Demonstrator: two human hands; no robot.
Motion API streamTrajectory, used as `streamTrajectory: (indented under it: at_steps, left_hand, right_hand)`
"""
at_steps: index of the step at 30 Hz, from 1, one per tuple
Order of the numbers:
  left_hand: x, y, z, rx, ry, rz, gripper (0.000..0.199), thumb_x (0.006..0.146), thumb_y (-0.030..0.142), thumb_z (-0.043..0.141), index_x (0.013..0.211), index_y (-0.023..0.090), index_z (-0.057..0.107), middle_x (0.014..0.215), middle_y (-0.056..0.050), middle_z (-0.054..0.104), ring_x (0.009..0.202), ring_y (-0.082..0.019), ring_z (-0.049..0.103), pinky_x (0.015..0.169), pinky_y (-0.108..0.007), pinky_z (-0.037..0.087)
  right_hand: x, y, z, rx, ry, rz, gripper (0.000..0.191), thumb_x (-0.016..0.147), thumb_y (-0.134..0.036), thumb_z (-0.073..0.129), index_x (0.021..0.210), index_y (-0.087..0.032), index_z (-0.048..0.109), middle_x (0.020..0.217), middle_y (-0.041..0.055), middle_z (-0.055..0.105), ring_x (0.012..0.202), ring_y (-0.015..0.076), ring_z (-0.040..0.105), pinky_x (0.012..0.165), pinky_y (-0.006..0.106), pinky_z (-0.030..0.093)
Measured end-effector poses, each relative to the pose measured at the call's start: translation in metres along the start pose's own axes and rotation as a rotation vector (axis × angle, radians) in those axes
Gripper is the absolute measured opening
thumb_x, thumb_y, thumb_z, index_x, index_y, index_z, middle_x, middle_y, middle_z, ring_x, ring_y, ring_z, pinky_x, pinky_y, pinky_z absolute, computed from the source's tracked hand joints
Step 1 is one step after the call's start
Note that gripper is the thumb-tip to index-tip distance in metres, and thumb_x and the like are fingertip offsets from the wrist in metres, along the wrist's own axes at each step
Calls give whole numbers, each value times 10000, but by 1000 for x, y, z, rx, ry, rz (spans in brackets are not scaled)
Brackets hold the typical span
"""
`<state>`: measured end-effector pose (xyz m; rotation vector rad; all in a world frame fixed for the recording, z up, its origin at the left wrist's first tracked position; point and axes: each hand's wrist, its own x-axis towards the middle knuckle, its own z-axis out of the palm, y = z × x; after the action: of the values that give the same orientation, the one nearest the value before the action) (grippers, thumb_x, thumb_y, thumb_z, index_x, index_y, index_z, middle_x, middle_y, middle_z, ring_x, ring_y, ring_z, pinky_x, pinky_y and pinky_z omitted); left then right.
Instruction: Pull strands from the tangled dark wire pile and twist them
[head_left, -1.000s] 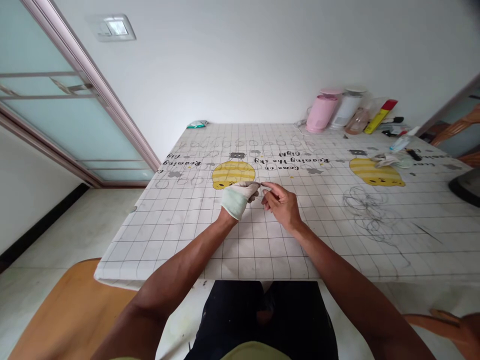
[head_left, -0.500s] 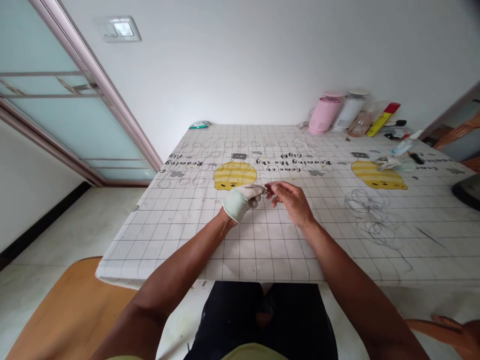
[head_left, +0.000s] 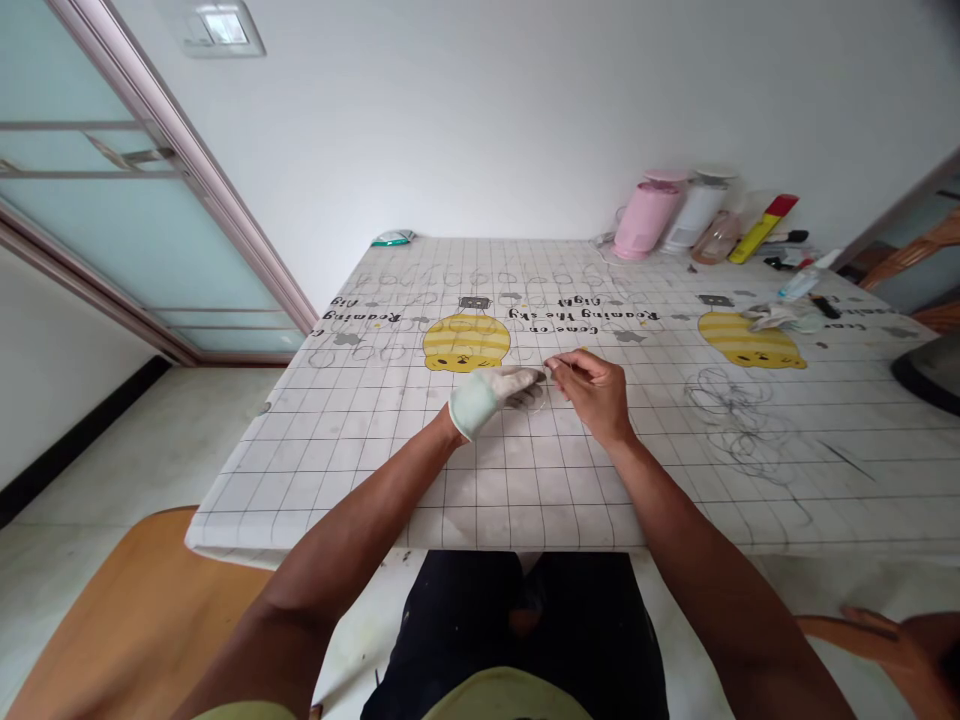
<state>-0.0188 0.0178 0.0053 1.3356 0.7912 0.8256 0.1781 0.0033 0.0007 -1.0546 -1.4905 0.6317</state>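
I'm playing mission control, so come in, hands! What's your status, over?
Left hand gloved, right hand bare, close together. Thin curved wire between them. Wire tangle apart, right of both hands.

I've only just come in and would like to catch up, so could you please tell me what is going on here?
A person's gloved left hand and bare right hand are close together over the table, appearing to pinch a thin strand too fine to trace fully. Rows of thin loops show toward the far side, and a loose tangle lies to the right.
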Motion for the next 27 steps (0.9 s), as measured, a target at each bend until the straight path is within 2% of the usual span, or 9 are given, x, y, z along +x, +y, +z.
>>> streamTrajectory:
  at_steps: [3,5,7,10,13,16,18,22,27]
  left_hand:
    - [-8,13,2,299,184,41,500,985,557,583,1257,170,744,1211,-115,758,1113,-260,693,1025,-390,510]
    - [-12,20,6,463,264,53,494,990,540,581,1286,179,744,1288,-103,748,1243,-286,651,1108,-384,457]
    - [-11,22,13,521,286,38,489,973,505,609,1311,177,737,1326,-98,738,1293,-296,628,1112,-361,455]
    - [-4,12,22,553,277,12,531,890,405,711,1366,170,705,1302,-104,744,1208,-284,673,1041,-332,498]
    - [5,-2,27,665,284,17,542,829,343,758,1347,187,715,1154,-82,771,1067,-265,699,956,-325,511]
    - [10,-9,27,715,274,11,352,879,334,685,1205,230,768,963,-28,764,926,-227,682,821,-303,497]
    - [10,-8,25,691,246,-13,225,925,328,603,1028,242,784,868,-2,739,839,-194,656,731,-284,466]
    - [5,-1,19,673,156,-7,307,967,323,496,734,218,666,766,18,690,731,-146,602,644,-266,409]
    - [1,-2,20,824,175,-12,317,975,288,476,701,207,611,720,-3,648,679,-158,546,597,-288,365]
  right_hand:
    - [1,5,-3,-268,168,-164,220,947,-342,685,777,-204,709,754,14,666,630,143,537,613,304,434]
    - [3,10,-5,-371,194,-221,217,945,-301,659,752,-203,677,733,7,643,632,143,541,626,303,432]
    - [5,15,-6,-431,180,-233,209,935,-272,647,738,-206,649,709,1,623,632,146,545,630,303,426]
    - [7,21,-6,-496,148,-228,221,919,-256,644,705,-212,609,683,-1,610,626,152,540,631,309,414]
    - [5,20,-2,-516,103,-239,222,915,-253,635,701,-214,594,692,4,620,633,157,551,629,312,410]
    - [0,14,3,-482,67,-239,215,918,-262,638,713,-214,595,705,9,634,640,160,564,626,311,418]
    - [-2,9,6,-439,42,-210,223,927,-278,639,717,-216,598,696,6,632,629,158,554,612,307,419]
    - [-4,3,8,-403,0,-156,248,957,-321,624,731,-221,616,665,-1,621,593,154,530,591,303,420]
    - [-3,9,6,-473,-22,-243,117,981,-291,615,918,-217,680,830,31,714,697,171,623,644,299,460]
